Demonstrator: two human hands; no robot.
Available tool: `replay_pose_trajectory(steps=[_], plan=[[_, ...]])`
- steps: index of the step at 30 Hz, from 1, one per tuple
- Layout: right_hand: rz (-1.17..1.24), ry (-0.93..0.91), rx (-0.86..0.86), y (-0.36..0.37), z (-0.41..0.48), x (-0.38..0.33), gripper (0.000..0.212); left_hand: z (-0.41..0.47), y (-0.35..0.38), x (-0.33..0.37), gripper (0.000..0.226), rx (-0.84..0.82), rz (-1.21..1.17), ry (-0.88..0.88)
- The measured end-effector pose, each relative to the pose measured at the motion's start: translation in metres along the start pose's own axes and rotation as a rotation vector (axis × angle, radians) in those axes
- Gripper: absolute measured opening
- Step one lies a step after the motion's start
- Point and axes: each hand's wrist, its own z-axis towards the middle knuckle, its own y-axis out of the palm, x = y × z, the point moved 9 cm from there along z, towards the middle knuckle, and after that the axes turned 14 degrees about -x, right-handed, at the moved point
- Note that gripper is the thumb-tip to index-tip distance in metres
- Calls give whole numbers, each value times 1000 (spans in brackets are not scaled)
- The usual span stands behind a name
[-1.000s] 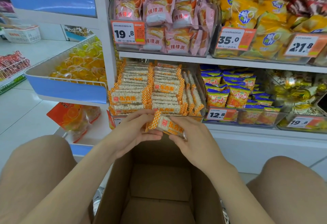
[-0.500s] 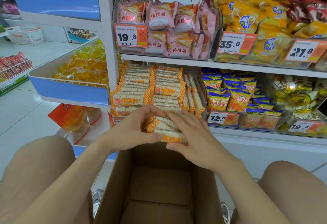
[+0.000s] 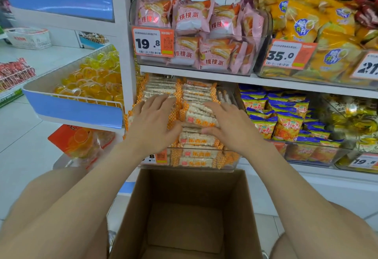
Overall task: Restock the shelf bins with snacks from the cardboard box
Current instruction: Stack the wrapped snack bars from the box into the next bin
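your left grip (image 3: 152,121) is lying flat on the stacked packets (image 3: 159,87); your right grip (image 3: 231,125) is pinching one seemingly light, brittle rice-cracker packet (image 3: 201,118) by its 3 o'clock end.

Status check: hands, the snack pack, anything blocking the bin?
Left hand flat on left stack. Right hand pinches rice cracker pack atop right stack in clear bin. Nothing blocking.
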Motion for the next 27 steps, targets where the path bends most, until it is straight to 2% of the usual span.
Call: replay_pose_trajectory(steps=[3, 9, 15, 18, 21, 23, 27], plan=[[-7, -18, -58, 3, 20, -1, 78, 15, 8, 8, 70, -27, 117, 55], [-219, 9, -44, 0, 29, -2, 77, 23, 35, 8, 77, -212, 255, 91], [-206, -67, -46, 13, 26, -4, 75, 29, 30, 10, 72, -201, 253, 124], [-228, -154, -26, 17, 30, -8, 66, 33, 28, 4, 72, -186, 254, 61], [-234, -180, -26, 22, 36, -15, 75, 34, 21, -11, 83, -121, 226, -97], [-206, -159, -27, 25, 41, -19, 79, 34, 21, -24, 92, -136, 198, -167], [-146, -106, -33, 34, 47, -20, 73, 38, 34, -32, 99, -200, 244, -139]])
